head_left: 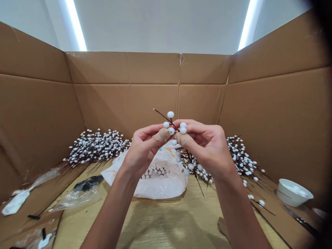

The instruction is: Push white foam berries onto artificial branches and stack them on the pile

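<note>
Both hands are raised in the middle of the view, fingertips almost meeting around an artificial berry branch (162,115) with a dark brown stem and white round berries. My left hand (144,143) pinches a white berry (171,131) between its tan-wrapped thumb and fingers. The stem runs between the thumb and fingers of my right hand (204,141), whose thumb is wrapped in tan too. More white berries of the branch hang below the right fingers. Behind the hands lies a white plastic bag (160,188), with many loose white berries (157,171) in its opening.
Piles of berry branches lie at the left (95,147) and the right (241,159). A white bowl (293,193) holds white pieces, and scissors (298,218) lie before it. Clear plastic bags (80,197) are on the left. Cardboard walls (124,69) enclose the table.
</note>
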Action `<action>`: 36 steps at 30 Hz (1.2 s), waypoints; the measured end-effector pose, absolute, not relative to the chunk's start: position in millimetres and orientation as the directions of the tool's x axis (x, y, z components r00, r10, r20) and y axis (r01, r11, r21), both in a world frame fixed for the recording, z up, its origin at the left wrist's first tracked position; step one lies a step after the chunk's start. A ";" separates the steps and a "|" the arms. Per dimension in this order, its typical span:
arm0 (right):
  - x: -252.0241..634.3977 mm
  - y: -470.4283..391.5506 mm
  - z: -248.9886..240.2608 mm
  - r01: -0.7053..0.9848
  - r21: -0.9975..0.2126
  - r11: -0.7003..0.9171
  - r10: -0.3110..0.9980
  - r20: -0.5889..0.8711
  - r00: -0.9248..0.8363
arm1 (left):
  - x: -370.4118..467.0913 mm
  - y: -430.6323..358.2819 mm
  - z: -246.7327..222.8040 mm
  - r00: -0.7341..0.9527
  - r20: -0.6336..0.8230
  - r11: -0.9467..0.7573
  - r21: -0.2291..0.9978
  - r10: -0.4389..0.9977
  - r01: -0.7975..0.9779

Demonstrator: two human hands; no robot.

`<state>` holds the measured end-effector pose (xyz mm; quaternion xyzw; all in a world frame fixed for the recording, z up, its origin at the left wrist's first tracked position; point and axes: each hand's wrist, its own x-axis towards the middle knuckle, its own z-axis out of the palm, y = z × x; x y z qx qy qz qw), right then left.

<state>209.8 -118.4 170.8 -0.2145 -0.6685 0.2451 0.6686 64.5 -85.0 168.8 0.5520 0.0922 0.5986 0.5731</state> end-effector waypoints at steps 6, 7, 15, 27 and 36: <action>212.0 -118.1 171.1 -0.091 -0.634 0.768 0.629 0.773 -0.079 | 56.1 -82.5 170.0 0.304 0.566 -0.319 0.746 0.766 -0.585; 212.2 -118.0 171.2 -0.102 -0.634 0.766 0.628 0.773 -0.087 | 54.8 -82.7 170.0 0.311 0.565 -0.318 0.750 0.764 -0.580; 212.5 -116.1 171.8 -0.153 -0.635 0.757 0.630 0.772 -0.086 | 54.6 -85.7 171.3 0.313 0.568 -0.340 0.761 0.761 -0.553; 212.1 -115.5 169.8 -0.097 -0.623 0.776 0.615 0.782 -0.103 | 57.5 -93.2 175.0 0.274 0.582 -0.385 0.755 0.765 -0.531; 213.4 -117.0 168.7 -0.095 -0.595 0.798 0.586 0.803 -0.110 | 57.9 -94.0 171.8 0.227 0.664 -0.504 0.709 0.713 -0.493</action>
